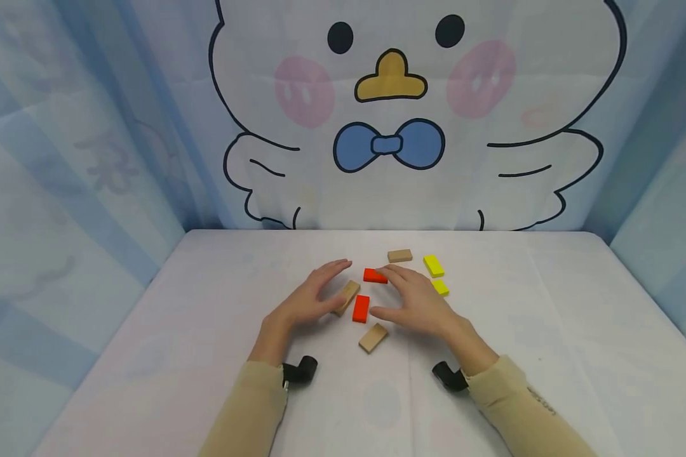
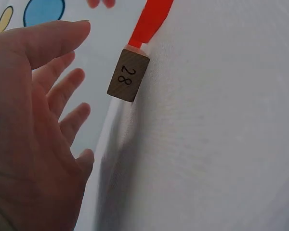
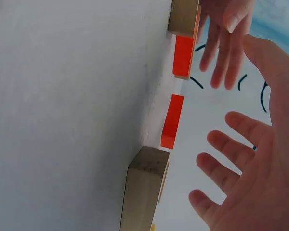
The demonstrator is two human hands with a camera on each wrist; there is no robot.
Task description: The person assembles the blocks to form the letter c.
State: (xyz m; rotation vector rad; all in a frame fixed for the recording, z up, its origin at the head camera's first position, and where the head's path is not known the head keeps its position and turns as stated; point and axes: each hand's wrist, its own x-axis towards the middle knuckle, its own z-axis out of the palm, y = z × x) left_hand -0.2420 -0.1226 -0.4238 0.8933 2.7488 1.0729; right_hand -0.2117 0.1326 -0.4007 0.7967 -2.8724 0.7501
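Note:
My left hand [image 1: 305, 301] hovers with parted fingers, its thumb overlapping a plain wooden block [image 1: 350, 292] in the head view. Facing it, my right hand [image 1: 422, 306] has its fingers spread, with fingertips over the end of a red block [image 1: 370, 276]. Between the two hands lies a second red block [image 1: 361, 309], near the right thumb tip. Another wooden block [image 1: 373, 339] lies closer to me. The left wrist view shows a wooden block [image 2: 128, 74] with "28" on its end, apart from the fingers. Neither hand holds anything.
Behind the right hand are a wooden block [image 1: 400, 256] and two yellow blocks, one [image 1: 434, 266] farther back and one [image 1: 441, 287] partly hidden by the hand. All lie flat on a white-covered table [image 1: 148, 368]. A cartoon-printed curtain [image 1: 411, 197] hangs along the table's back edge.

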